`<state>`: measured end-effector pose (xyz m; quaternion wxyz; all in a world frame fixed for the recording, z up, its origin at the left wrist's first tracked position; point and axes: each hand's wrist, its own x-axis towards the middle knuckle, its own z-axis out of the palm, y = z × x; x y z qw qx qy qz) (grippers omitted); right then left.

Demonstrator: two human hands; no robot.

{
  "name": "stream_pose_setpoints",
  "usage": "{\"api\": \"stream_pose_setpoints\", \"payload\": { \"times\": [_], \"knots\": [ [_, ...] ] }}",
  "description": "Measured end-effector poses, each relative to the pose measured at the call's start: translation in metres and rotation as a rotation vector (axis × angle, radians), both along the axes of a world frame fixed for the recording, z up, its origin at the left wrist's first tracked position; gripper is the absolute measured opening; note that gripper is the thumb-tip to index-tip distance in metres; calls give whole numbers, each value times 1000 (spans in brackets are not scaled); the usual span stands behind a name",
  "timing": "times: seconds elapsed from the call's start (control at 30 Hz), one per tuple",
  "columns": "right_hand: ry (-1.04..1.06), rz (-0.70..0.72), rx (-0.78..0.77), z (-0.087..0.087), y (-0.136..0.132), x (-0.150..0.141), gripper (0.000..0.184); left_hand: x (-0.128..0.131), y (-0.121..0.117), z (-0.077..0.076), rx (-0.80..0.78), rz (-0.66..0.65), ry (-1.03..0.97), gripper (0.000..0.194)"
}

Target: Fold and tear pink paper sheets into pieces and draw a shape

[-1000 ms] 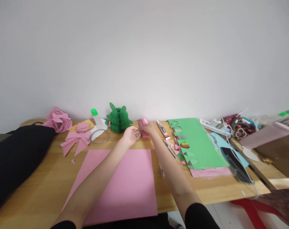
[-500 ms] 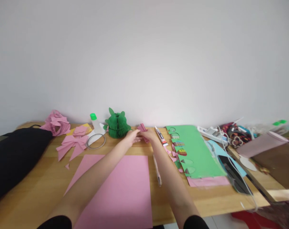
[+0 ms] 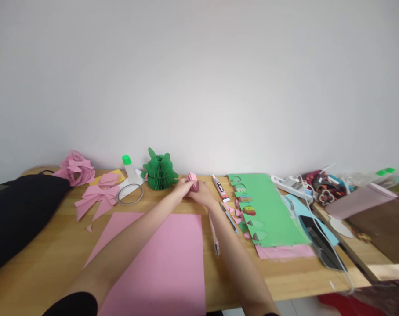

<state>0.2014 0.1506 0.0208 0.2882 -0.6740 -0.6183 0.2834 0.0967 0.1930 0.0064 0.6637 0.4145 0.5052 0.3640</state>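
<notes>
Near the back of the wooden table, a small piece of folded pink paper [image 3: 193, 181] is pinched between both hands. My left hand [image 3: 183, 188] closes on its left side. My right hand [image 3: 202, 193] has its fingers wrapped round the right side and hides part of it. Just left of them stands a green honeycomb paper figure [image 3: 159, 173] with leaf-like ears. A tube of glue [image 3: 221, 189] lies to the right of my right hand. Below my forearms a large pink sheet of paper [image 3: 163, 263] lies flat.
At left are a pink paper bow [image 3: 99, 196], a green-capped glue bottle [image 3: 129, 170], a metal ring [image 3: 130, 201] and a black bag [image 3: 24, 215]. At right lie a slim blue tool [image 3: 230, 218], a green sheet [image 3: 272, 210], a power strip [image 3: 291, 188] and a phone-like dark object [image 3: 321, 243].
The folded pink paper has turned between my hands and now stands more upright. My fingers have closed in around it. The slim blue tool now shows beside my right forearm.
</notes>
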Motion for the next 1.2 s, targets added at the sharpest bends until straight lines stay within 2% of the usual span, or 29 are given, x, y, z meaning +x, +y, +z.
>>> {"api": "stream_pose_setpoints", "payload": {
  "times": [0.2, 0.27, 0.43, 0.7, 1.0, 1.2],
  "knots": [
    [334, -106, 89, -3, -8, 17, 49, -14, -7, 9, 265, -2, -55, 24],
    [407, -91, 120, -4, -11, 19, 49, -18, -12, 10, 334, -13, -74, 20],
    [520, -15, 150, -10, -18, 12, 36, -18, -26, 7, 392, -18, -70, 31],
    [488, -10, 202, -24, -26, 6, 44, -7, -38, -1, 406, 78, -29, 47],
    [363, 4, 291, -15, -40, -9, 31, 3, -51, 5, 484, 126, 55, 49],
    [313, 5, 286, -15, -39, -9, 27, 0, -47, -3, 523, 108, 117, 46]
  ]
}}
